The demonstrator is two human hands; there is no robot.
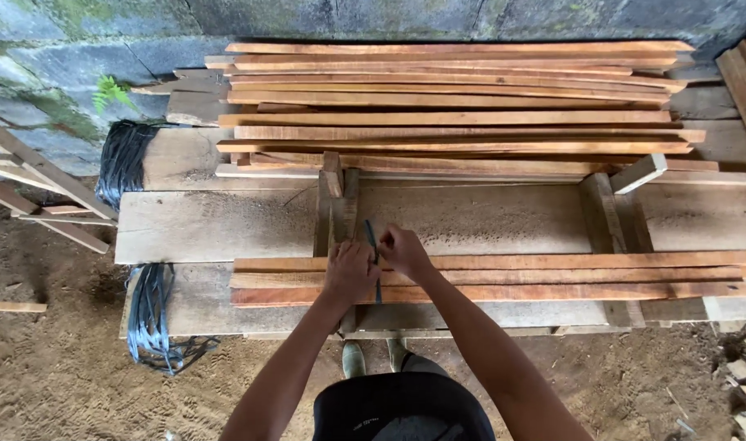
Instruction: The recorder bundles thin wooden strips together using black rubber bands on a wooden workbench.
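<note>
Hands meet over a bundle of wooden slats (503,278) whose long axis runs left to right across the workbench (218,224). The left hand (350,273) presses curled on the slats; the right hand (404,251) pinches a dark strap (372,237) running crosswise over them.

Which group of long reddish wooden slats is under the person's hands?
The small near bundle of slats, which both hands touch at the blue strap; the big stack lies by the wall.
</note>
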